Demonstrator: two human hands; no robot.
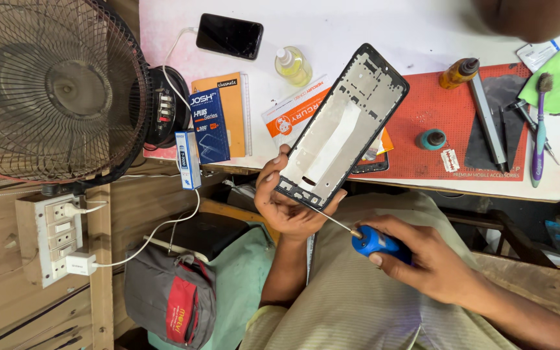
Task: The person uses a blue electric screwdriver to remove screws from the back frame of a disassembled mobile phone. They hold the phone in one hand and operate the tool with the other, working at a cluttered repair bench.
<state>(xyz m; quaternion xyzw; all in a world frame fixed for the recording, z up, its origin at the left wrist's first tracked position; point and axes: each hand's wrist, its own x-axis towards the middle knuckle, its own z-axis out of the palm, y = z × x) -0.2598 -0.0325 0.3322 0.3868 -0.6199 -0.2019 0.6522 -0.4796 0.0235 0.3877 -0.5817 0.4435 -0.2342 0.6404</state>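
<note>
My left hand (285, 202) grips the lower end of a black phone frame (341, 126), which is tilted up toward the table with its bare inner side facing me. My right hand (422, 256) holds a blue-handled screwdriver (374, 243). Its thin metal shaft points up-left, and the tip touches the bottom edge of the frame near my left thumb. Both hands hover over my lap, just in front of the white table's edge (500, 188).
On the table lie a red work mat (435, 110), a black phone (229, 35) on a charging cable, a small yellow bottle (293, 65), an orange bottle (459, 72), a purple brush (539, 129), tweezers and small boxes (210, 123). A fan (53, 91) and wall sockets (53, 236) stand at left.
</note>
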